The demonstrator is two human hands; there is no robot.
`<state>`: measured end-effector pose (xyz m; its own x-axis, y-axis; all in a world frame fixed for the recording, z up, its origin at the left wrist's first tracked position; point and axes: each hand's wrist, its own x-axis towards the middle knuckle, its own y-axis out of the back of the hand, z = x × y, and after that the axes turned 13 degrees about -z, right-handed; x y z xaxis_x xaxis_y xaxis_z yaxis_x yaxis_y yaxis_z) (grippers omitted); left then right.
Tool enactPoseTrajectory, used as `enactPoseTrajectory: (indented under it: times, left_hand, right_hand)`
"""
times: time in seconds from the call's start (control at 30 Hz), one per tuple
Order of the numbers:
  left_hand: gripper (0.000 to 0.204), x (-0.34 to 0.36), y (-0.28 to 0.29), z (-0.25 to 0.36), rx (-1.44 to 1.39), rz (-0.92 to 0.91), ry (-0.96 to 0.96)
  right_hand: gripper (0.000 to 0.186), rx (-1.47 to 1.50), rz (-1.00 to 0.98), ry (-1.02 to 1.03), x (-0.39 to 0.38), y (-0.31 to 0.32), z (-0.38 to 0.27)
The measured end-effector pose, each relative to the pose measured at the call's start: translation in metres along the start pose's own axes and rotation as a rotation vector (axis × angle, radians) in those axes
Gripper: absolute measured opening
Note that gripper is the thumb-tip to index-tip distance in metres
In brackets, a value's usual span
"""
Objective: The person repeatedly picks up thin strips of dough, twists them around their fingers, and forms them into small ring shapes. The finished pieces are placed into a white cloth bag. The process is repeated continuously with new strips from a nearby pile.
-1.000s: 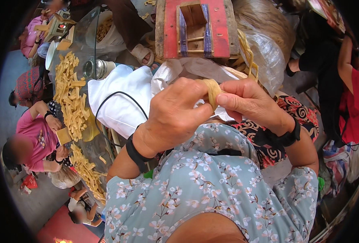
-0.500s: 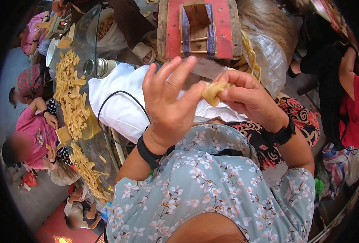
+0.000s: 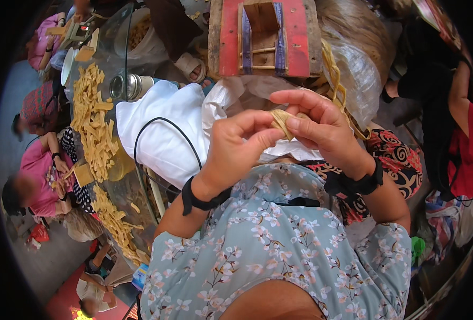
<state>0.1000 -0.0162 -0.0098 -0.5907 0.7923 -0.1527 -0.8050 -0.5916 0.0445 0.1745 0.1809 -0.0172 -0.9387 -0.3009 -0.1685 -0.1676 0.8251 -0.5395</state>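
Note:
A folded, pale yellow strip (image 3: pixel 280 124) is held between my hands in the middle of the view. My left hand (image 3: pixel 233 146) pinches toward its left side with thumb and bent fingers. My right hand (image 3: pixel 321 128) grips it between thumb and fingers, with the index finger arched above. A crinkled white sack (image 3: pixel 220 101) lies just beyond them, and a white cloth (image 3: pixel 167 104) with a black cord (image 3: pixel 178 128) over it is at their left.
A red board (image 3: pixel 300 42) with a wooden jig stands ahead. A glass table (image 3: pixel 124 53) at left bears piles of yellow strips (image 3: pixel 92 117) and a metal jar (image 3: pixel 130 87). Co-workers (image 3: pixel 42 192) sit at left; another person (image 3: pixel 460 122) is at right, beside plastic-wrapped bundles (image 3: pixel 353 53).
My left hand, spread and raised half a second ago, has lowered and closed onto the strip. My right hand still holds it, with its index finger now lifted higher.

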Motion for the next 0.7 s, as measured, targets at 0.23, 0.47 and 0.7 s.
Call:
enactPoseTrajectory:
  times: [0.23,0.47,0.7]
  left_hand:
    - [0.006,-0.003,0.037,0.0,-0.346,0.108,0.131]
    - [0.039,-0.005,0.042,-0.004,0.209,0.155,-0.035]
    - [0.021,0.021,0.022,0.007,1.154,-0.298,-0.424]
  right_hand:
    - [0.05,-0.233,0.018,-0.068,-0.017,0.014,-0.023]
    - [0.01,-1.015,0.085,0.044,-0.016,0.021,-0.014]
    - [0.014,-1.435,-0.102,0.21,-0.012,0.01,-0.017]
